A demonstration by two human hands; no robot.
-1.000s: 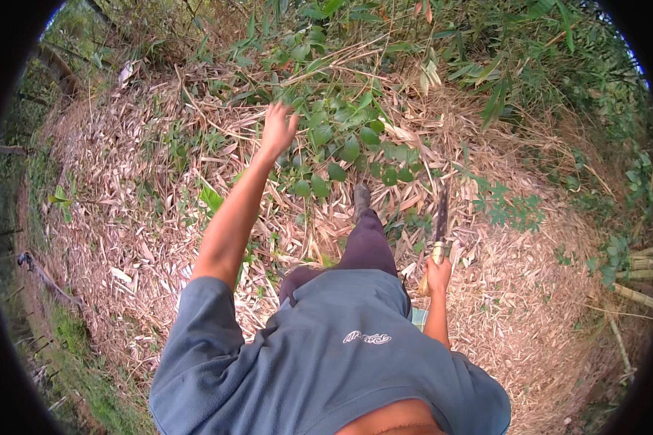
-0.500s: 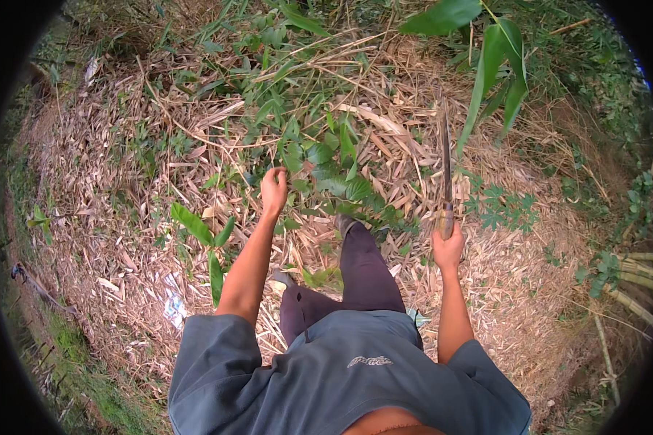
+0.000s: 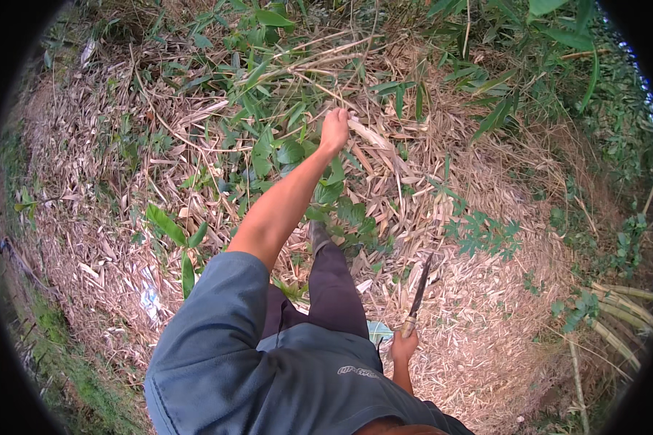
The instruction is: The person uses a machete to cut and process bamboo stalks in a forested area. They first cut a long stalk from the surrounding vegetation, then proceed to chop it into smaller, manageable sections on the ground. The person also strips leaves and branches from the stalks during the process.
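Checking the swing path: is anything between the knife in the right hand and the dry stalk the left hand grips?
Yes. Between the knife and the dry stalk lie broad green leaves and dry litter; the left hand itself sits on the stalk.

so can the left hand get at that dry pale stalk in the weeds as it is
Probably yes: the left hand is stretched out and already at the dry pale stalk, seemingly closed around its end. Green leaves crowd below but do not block it. The right hand holds a knife low, well clear.
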